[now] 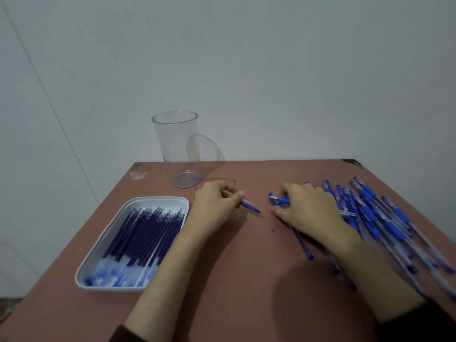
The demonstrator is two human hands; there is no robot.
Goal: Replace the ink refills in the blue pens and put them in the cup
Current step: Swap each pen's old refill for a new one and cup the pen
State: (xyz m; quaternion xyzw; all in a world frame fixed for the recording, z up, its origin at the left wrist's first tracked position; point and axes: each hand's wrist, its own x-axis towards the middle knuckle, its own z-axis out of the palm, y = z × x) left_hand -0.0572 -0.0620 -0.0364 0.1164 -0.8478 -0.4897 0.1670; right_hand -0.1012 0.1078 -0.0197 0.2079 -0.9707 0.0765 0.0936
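Pen (250, 208) sits in your left hand (214, 206), pinched between the thumb and curled fingers (237, 195). Only its blue end sticks out past the fingertips; the rest is hidden in the hand. Long axis runs far-left to near-right, with the blue end pointing right and slightly toward you, low over the table (246, 280). It's blurred, so can't tell if it's a whole pen or just a barrel.

Your right hand (311, 211) is just across from it, apart, not touching. Its fingers are curled down with the thumb (278, 213) tucked under. They grip a small blue tip piece (281, 200) whose metal point faces left, toward the left hand.

The right palm covers the left edge of the pen pile (385, 218). Those pens lie loose on the right side of the table, mostly far-left to near-right, overlapping. A loose pen (302, 240) lies partly under your right wrist, one blue end toward you.

Refills (143, 233) lie side by side in the white tray (158, 199), just left of your left forearm, tips at the far end. Cup (176, 149) stands upright at the far edge, beyond the left hand and apart from it. A clear curved thing (206, 149) leans next to the cup; can't tell what it is.
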